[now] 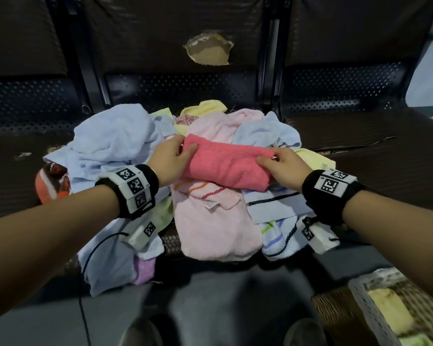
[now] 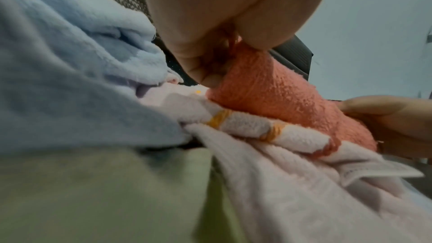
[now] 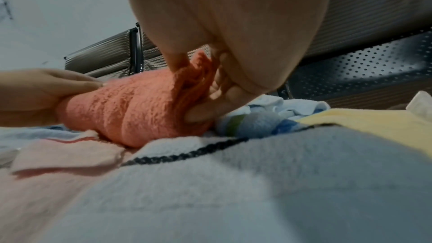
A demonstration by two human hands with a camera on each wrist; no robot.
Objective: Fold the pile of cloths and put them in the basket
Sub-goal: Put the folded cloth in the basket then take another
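A folded coral-pink cloth (image 1: 225, 162) (image 2: 287, 103) (image 3: 131, 108) lies on top of the pile of cloths (image 1: 115, 143), which is heaped on a dark bench seat. My left hand (image 1: 175, 156) (image 2: 217, 47) grips its left end, thumb on top and fingers curled under. My right hand (image 1: 278, 162) (image 3: 210, 84) pinches its right end. Below it lie a pale pink towel (image 1: 210, 221) and a light blue striped towel (image 1: 275, 206). A woven basket (image 1: 360, 293) stands at the lower right with a yellow cloth (image 1: 388, 310) inside.
Dark perforated metal bench seats (image 1: 175, 88) stretch left and right behind the pile; the middle backrest has a torn hole (image 1: 208, 49). An orange-and-white object (image 1: 48, 186) sits left of the pile. Grey floor and my shoes (image 1: 140, 333) lie below.
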